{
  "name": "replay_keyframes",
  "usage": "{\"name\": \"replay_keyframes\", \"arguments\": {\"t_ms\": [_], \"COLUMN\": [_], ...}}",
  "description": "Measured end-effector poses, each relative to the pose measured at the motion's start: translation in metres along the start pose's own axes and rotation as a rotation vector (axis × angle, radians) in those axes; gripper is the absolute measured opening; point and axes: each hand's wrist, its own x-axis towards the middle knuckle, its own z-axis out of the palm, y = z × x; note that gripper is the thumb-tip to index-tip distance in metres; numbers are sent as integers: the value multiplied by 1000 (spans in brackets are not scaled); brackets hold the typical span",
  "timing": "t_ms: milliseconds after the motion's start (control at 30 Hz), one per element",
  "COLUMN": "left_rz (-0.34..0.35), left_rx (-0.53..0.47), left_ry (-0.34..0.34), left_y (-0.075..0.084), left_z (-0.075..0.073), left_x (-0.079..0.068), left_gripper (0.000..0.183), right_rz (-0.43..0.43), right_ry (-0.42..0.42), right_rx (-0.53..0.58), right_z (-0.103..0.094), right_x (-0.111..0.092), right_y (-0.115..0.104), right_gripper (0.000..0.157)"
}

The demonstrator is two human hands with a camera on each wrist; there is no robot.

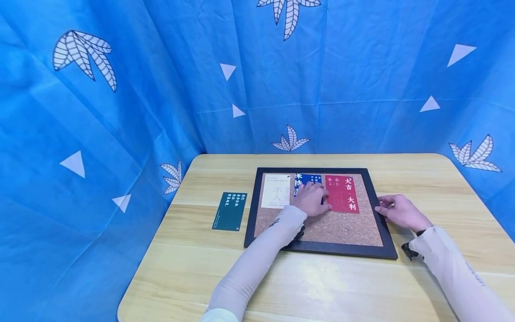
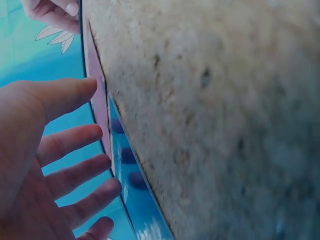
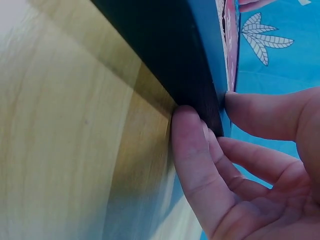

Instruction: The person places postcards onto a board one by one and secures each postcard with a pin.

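A black-framed cork board [image 1: 322, 229] lies on the table with three cards in a row along its upper half: a white card [image 1: 275, 191], a blue card [image 1: 309, 178] and a red card [image 1: 342, 194]. My left hand [image 1: 313, 199] is over the blue card, hiding its lower part. In the left wrist view its fingers [image 2: 75, 170] are spread and fairly straight above the blue card, thumb near the red one. My right hand [image 1: 403, 211] holds the board's right edge; the right wrist view shows the thumb on the frame's face and fingertips [image 3: 190, 125] against its outer side.
A dark green card [image 1: 230, 211] with white writing lies on the wooden table [image 1: 181, 268], left of the board. A blue curtain [image 1: 261, 80] with white leaf prints hangs behind and along the left side.
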Motion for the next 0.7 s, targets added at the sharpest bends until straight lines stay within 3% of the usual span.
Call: {"name": "replay_keyframes", "arguments": {"t_ms": [300,500,700], "left_rz": [14,-86,-146], "left_rx": [-141,-285,-426], "left_ry": [53,91,123], "left_y": [-22,-44,-79], "left_z": [-21,-35,-46], "left_x": [-9,-26,-45], "left_gripper": [47,45,46], "right_rz": [-14,-7,16], "right_ry": [16,7,-4], "right_rx": [25,32,31], "right_z": [0,0,1], "right_x": [-1,-1,2], "right_y": [2,2,3], "right_gripper": [55,56,57]}}
